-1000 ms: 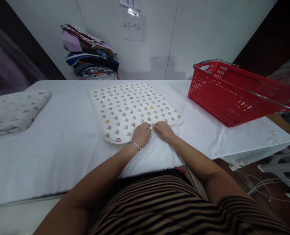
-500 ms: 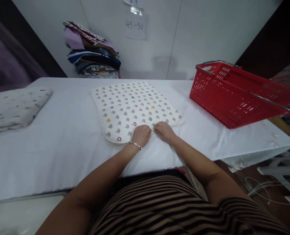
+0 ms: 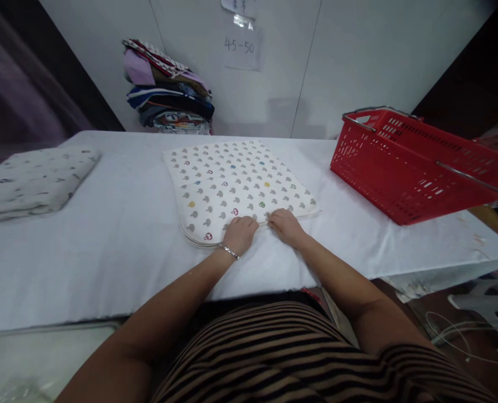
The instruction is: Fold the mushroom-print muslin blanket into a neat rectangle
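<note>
A folded white cloth [image 3: 236,179] with grey and coloured mushroom prints lies flat on the white-covered table [image 3: 122,246]. Its layers show along the rounded near-left corner. At the near edge, my left hand [image 3: 241,232] is closed on the cloth, fingers curled over the border; a silver bracelet is on that wrist. Close beside it on the right, my right hand [image 3: 285,225] pinches the same edge, with only a short stretch of border between the two hands. The fingertips of both are partly hidden.
A red plastic basket [image 3: 400,168] with metal handles stands at the right of the table. Another folded printed cloth [image 3: 34,179] lies at the left. Stacked folded fabrics [image 3: 168,92] rest against the back wall. A white stool [image 3: 484,308] is at lower right.
The left hand has shifted slightly left along the cloth's edge, widening the gap between the hands. Both still grip the border. The whole view has turned a little to the left.
</note>
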Tool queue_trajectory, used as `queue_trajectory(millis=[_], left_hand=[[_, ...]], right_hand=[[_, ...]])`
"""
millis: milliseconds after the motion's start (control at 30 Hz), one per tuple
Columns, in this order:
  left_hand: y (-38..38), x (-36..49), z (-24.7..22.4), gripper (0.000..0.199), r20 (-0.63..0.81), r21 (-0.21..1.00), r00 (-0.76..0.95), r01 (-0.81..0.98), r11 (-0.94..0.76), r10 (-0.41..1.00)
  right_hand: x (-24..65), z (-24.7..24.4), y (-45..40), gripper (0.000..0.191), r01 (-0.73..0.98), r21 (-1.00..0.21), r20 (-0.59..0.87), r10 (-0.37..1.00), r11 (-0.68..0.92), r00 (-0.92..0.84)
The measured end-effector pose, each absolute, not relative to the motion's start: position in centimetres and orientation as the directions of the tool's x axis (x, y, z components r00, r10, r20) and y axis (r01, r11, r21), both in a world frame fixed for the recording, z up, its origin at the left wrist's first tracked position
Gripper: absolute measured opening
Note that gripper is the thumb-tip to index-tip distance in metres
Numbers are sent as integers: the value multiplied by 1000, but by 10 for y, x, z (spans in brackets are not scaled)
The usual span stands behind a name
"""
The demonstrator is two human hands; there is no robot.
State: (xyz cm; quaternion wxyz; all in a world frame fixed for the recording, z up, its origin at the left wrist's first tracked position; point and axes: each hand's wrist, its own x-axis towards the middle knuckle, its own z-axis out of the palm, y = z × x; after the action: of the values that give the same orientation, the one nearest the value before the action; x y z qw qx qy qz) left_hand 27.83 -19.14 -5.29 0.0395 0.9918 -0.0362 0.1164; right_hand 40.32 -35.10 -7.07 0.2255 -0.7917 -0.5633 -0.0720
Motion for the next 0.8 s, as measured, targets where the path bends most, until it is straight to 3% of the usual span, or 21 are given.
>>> queue_trajectory(millis=[200, 400, 633, 800], left_hand=[[-194, 278, -55, 16, 267, 102, 961, -98, -990, -67], [-196, 286, -59, 25, 255, 84, 963, -108, -991, -83], [-198, 281, -53, 13, 296, 285, 955, -59, -957, 29], [-197, 281, -53, 14, 247, 312, 967, -25, -950, 56]], right_hand=[[404, -74, -351, 18, 921, -279, 365, 857, -271, 362], [404, -74, -351, 19, 926, -266, 369, 859, -268, 355], [399, -69, -353, 19, 942, -251, 378, 873, -224, 308], [395, -67, -355, 17, 950, -241, 368, 887, -200, 280]])
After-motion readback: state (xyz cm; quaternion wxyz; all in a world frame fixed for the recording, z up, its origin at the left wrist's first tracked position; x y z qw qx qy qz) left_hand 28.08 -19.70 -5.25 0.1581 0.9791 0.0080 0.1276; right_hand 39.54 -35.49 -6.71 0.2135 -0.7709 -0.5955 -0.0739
